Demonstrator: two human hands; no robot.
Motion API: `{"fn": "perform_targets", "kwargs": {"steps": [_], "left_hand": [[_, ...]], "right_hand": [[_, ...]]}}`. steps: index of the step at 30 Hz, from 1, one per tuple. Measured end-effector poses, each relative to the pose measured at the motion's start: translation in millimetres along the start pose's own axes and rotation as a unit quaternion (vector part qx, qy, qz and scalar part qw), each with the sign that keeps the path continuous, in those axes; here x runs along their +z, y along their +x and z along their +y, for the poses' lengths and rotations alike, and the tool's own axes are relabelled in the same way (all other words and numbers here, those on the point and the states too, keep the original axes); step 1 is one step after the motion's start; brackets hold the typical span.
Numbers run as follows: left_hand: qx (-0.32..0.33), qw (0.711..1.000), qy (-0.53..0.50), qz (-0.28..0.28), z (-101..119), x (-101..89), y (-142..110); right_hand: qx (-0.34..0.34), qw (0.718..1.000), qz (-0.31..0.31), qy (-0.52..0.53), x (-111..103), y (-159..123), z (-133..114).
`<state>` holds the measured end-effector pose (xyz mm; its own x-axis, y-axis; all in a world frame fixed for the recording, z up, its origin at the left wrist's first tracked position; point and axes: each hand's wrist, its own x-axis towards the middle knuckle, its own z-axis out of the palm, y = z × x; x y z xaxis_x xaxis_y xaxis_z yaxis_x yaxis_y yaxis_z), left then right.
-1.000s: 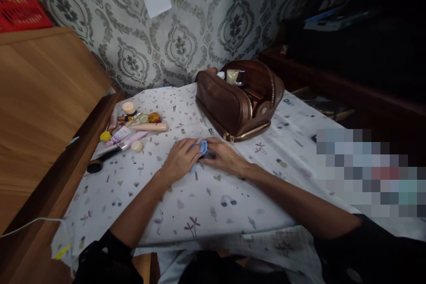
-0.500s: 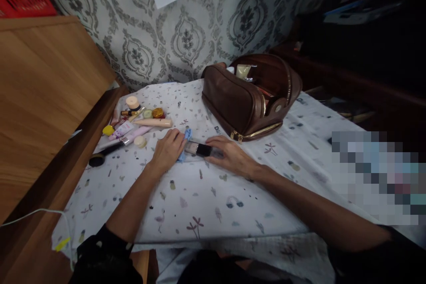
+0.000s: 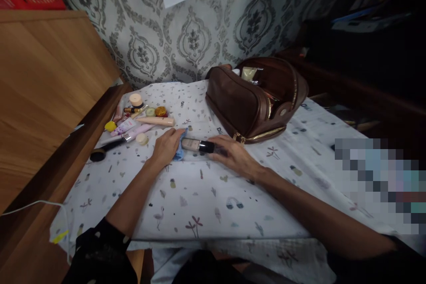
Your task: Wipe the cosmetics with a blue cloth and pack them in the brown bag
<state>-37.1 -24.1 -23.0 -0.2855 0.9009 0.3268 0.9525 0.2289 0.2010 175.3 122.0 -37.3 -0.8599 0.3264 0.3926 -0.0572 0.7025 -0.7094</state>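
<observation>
My right hand [image 3: 233,153] grips the black cap end of a small clear bottle [image 3: 191,144] with a beige liquid inside, likely foundation by its look. The bottle lies nearly level just above the cloth, its base pointing left. My left hand [image 3: 165,145] is closed on a crumpled blue cloth [image 3: 179,153], right beside the bottle's base; whether the two touch I cannot tell. Behind my right hand stands a brown cosmetic bag [image 3: 239,102], unzipped, with a pale tube [image 3: 249,73] showing inside.
Left on the printed tablecloth [image 3: 199,204] lies a cluster of cosmetics: a peach tube [image 3: 156,120], a round cream jar [image 3: 142,139], a black-handled brush [image 3: 113,144] and several others. A wooden panel [image 3: 56,75] borders the left side. A white cable [image 3: 40,203] hangs at the lower left.
The blue cloth was wrapped at the bottle between both hands. My left hand has drawn left with it, uncovering the bottle, which stays in my right hand. The view has shifted slightly.
</observation>
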Motion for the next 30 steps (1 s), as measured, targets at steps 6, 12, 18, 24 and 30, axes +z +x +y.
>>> {"fn": "perform_targets", "kwargs": {"steps": [6,12,18,24,30], "left_hand": [[0.003,1.0,0.023,0.001,2.7,0.5,0.6],[0.012,0.999,0.052,0.009,11.0,-0.1,-1.0],[0.031,0.995,0.087,0.028,18.3,-2.4,-2.6],[0.088,0.982,0.048,0.16,36.4,-6.3,-4.0],[0.161,0.974,0.089,0.133,58.7,-5.9,-2.5]], "right_hand": [[0.091,0.985,0.005,0.145,4.8,-1.1,4.5],[0.155,0.953,0.041,0.256,6.4,2.8,7.7],[0.137,0.956,0.091,0.241,5.1,3.2,12.2],[0.123,0.956,0.116,0.24,8.7,2.9,14.3],[0.109,0.959,0.102,0.24,10.3,2.9,8.2]]}}
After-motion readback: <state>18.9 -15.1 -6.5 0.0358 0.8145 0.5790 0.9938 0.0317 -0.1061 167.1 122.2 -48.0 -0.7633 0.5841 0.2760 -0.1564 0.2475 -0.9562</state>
